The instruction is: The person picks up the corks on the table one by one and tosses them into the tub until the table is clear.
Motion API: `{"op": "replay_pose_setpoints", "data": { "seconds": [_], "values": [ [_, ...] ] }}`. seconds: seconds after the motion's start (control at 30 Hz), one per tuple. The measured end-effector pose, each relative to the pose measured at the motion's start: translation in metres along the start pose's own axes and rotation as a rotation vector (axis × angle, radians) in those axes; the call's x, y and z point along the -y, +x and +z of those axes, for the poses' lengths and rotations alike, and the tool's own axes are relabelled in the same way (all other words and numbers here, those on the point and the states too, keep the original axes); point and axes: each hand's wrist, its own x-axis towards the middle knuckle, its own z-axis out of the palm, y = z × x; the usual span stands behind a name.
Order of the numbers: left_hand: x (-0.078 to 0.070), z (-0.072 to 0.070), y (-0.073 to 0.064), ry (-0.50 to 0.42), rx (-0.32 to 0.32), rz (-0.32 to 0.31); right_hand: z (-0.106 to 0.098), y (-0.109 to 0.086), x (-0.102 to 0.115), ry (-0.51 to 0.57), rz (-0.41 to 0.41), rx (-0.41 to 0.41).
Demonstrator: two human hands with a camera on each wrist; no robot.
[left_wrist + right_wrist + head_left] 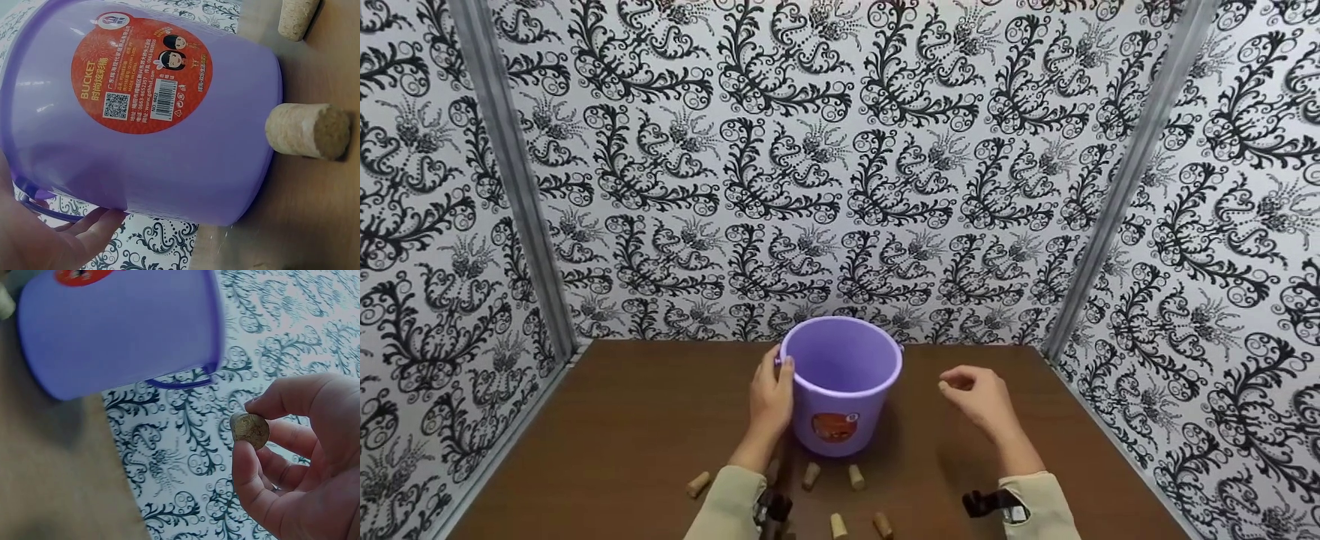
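A back wall (840,195), a left wall (412,187) and a right wall (1230,225) enclose the space, all white with black swirling scrolls, leaves and dotted flower heads. A grey left strip (510,180) and a grey right strip (1129,180) cover the corners, slanting inward toward the bottom in the head view. Between the walls lies a brown table (660,405), its far edge along the back wall. The light is bright and fairly even; the table looks paler in the wrist views.
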Motion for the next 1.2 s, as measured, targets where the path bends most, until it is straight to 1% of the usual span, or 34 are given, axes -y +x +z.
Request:
{"op": "replay_pose_setpoints", "data": {
  "seconds": [0.1,0.2,0.33,0.47,0.73,0.97,1.07,1.2],
  "values": [
    [0.002,-0.002,0.002,0.002,0.001,0.009,-0.003,0.002,0.008,0.000,0.007,-0.019],
    [0.005,-0.003,0.002,0.004,0.001,0.003,-0.006,0.006,0.017,0.008,0.023,-0.036],
    [0.005,-0.004,0.003,0.003,-0.009,0.006,-0.007,0.011,0.027,0.010,0.005,-0.044],
    [0.005,-0.003,0.005,0.001,-0.005,0.020,-0.004,0.017,0.036,-0.006,-0.016,-0.059],
    [0.005,-0.004,0.005,0.007,-0.015,0.009,0.003,0.028,0.054,-0.002,-0.029,-0.056],
    [0.003,-0.001,0.006,-0.016,-0.016,0.035,0.009,0.039,0.066,-0.006,-0.035,-0.048],
    [0.002,0.000,0.005,-0.021,-0.020,0.036,0.014,0.042,0.069,0.010,-0.031,-0.043],
    [0.003,0.002,0.003,-0.022,-0.025,0.019,0.020,0.045,0.072,0.078,-0.010,-0.037]
  ]
}}
